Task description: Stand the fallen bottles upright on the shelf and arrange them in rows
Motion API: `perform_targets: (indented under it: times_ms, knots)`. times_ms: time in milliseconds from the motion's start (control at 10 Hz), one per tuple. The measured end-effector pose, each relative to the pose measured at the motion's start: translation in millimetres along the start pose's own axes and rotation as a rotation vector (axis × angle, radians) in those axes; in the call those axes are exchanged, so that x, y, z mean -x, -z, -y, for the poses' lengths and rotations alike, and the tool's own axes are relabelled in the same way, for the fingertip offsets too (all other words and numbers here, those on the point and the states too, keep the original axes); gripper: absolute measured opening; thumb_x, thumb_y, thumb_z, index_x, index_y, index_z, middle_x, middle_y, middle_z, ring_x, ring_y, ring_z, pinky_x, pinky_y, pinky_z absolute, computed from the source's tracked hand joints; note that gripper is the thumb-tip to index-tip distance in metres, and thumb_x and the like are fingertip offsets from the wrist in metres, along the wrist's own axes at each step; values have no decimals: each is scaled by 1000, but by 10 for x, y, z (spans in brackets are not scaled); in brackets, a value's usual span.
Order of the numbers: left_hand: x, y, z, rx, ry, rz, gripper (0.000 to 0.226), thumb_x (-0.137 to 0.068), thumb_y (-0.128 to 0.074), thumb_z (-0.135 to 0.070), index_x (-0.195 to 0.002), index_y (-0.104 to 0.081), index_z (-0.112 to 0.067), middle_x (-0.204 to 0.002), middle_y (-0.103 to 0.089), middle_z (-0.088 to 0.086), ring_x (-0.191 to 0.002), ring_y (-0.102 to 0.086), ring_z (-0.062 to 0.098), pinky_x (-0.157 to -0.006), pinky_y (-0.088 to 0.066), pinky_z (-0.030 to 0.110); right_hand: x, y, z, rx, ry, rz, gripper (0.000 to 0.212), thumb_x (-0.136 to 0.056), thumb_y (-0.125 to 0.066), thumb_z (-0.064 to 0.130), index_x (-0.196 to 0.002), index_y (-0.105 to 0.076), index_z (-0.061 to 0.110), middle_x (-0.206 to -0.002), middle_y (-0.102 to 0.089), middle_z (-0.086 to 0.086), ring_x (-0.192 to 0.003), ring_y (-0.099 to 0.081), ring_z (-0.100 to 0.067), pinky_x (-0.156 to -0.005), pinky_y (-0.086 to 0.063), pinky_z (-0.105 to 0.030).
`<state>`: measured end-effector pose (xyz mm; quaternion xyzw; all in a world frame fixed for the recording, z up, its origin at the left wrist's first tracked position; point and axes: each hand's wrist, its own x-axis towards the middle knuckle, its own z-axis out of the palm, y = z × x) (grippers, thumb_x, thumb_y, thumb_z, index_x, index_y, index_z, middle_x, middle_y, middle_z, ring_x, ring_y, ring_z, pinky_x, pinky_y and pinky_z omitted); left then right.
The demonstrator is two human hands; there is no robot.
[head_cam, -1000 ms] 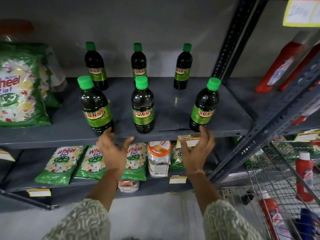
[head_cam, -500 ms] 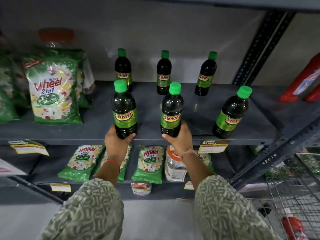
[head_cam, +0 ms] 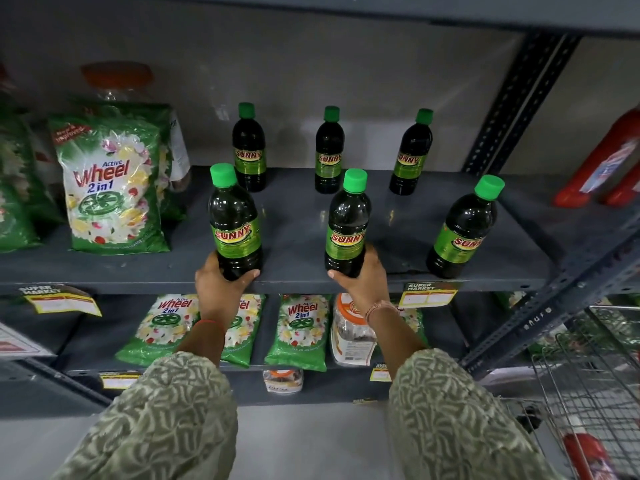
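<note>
Both hands, left hand (head_cam: 221, 284) and right hand (head_cam: 360, 278), wrap the bases of two upright dark green-capped plastic bottles (head_cam: 235, 223) at the grey metal shelf (head_cam: 398, 233) front edge; full, probably heavy, slippery, best gripped low

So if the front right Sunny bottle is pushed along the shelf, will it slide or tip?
The front right Sunny bottle looks tall and narrow, so a high push may tip it. It seems full, so probably heavy. Pushed low, it likely slides on the smooth shelf.
</note>
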<state>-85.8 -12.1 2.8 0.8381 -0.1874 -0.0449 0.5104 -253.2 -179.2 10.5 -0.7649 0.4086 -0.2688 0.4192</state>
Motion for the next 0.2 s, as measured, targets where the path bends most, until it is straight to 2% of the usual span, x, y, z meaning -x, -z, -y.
perform_targets:
  times_ms: [100,200]
  knots:
    - [-26,29,-25,5,-3,49,77,-56,-83,-31,-121,-47,-13,-119,-63,18,-112,-55,36,-96,-47,52,5,21,13,-8,-16,22,83,-63,-81,26,-130,-36,7,-126,-52,-17,-119,-49,-30,-100,-42,-38]
    - [256,69,-161,-5,-63,-57,97,-65,-70,-52,-138,-24,-10,-145,-38,17,-134,-30,35,-114,-25,49,318,26,105,-31,27,-70,100,-67,-77,37,-143,-18,11,-148,-29,-16,-138,-26,-26,-112,-28,-39]
